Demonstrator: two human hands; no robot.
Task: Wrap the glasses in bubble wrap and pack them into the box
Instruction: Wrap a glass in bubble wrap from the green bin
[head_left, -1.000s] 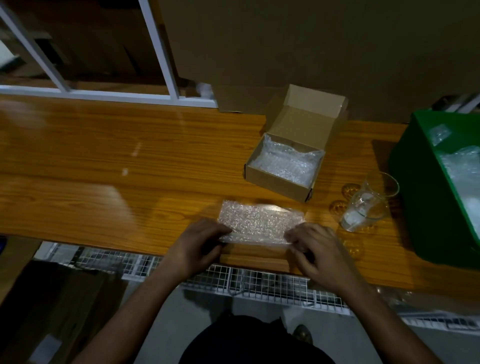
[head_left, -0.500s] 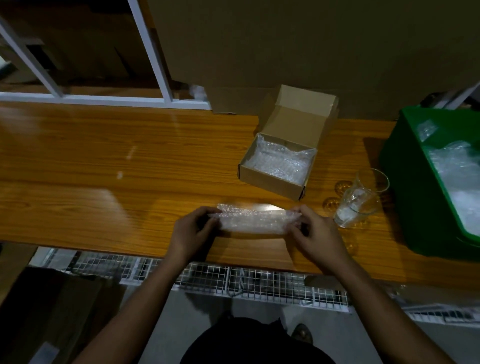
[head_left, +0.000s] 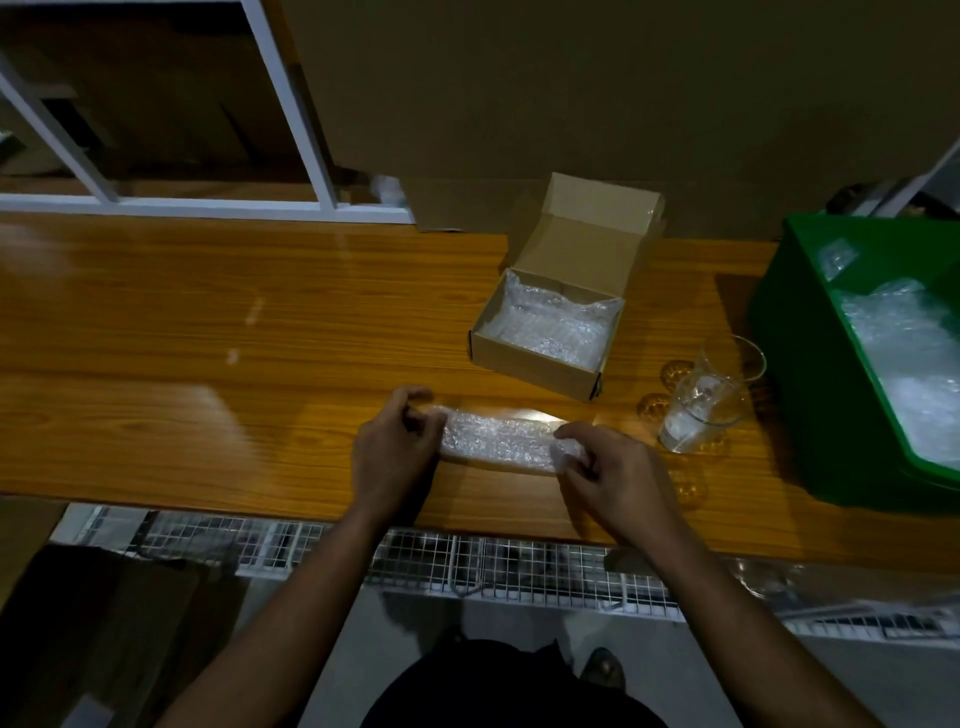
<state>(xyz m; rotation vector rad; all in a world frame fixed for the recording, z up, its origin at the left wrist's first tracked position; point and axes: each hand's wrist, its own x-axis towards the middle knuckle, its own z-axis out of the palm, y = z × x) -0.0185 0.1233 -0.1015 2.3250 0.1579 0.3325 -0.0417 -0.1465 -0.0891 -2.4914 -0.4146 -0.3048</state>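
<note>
1. Your left hand and right hand pinch the ends of the rolled clear bubble-wrap bundle on the table's near edge
2. Open brown cardboard box already holds wrap; bare clear drinking glass beside it isn't wrapped yet

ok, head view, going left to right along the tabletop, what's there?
Left hand → rolled clear bubble wrap gripped by both hands → right hand → clear drinking glass → green plastic bin. The open cardboard box lies farther back, overlapping, so left out.

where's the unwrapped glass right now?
Head view, right side: the glass stands upright on the wooden table, between the open cardboard box and the green bin, beyond the right hand.
</note>
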